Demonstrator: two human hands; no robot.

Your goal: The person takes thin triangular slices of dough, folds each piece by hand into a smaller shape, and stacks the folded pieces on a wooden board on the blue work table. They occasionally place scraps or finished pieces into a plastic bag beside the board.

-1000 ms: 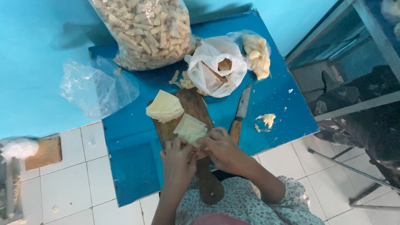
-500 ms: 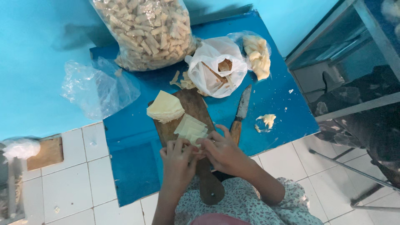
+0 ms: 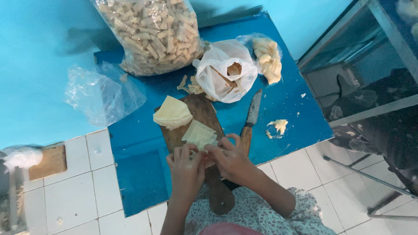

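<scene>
My left hand (image 3: 186, 167) and my right hand (image 3: 230, 157) meet over the near part of a dark wooden cutting board (image 3: 204, 114) on a blue table (image 3: 287, 104). Both pinch a pale dough wrapper (image 3: 201, 150) between the fingertips, at the near edge of a small fanned pile of square wrappers (image 3: 199, 132). A thicker stack of wrappers (image 3: 171, 113) rests on the far left of the board. A knife (image 3: 251, 116) with a wooden handle lies on the table just right of the board, beside my right hand.
A large clear bag of rolled pastry sticks (image 3: 150, 32) stands at the table's far edge. A white plastic bag (image 3: 224, 69), a clear bag of dough pieces (image 3: 266, 58), an empty clear bag (image 3: 102, 93) and a dough scrap (image 3: 278, 126) lie around. A metal rack (image 3: 370, 65) stands right.
My hands stay together at the near edge of the wrapper pile, with the fingers shifting slightly on the wrapper. Nothing else has moved.
</scene>
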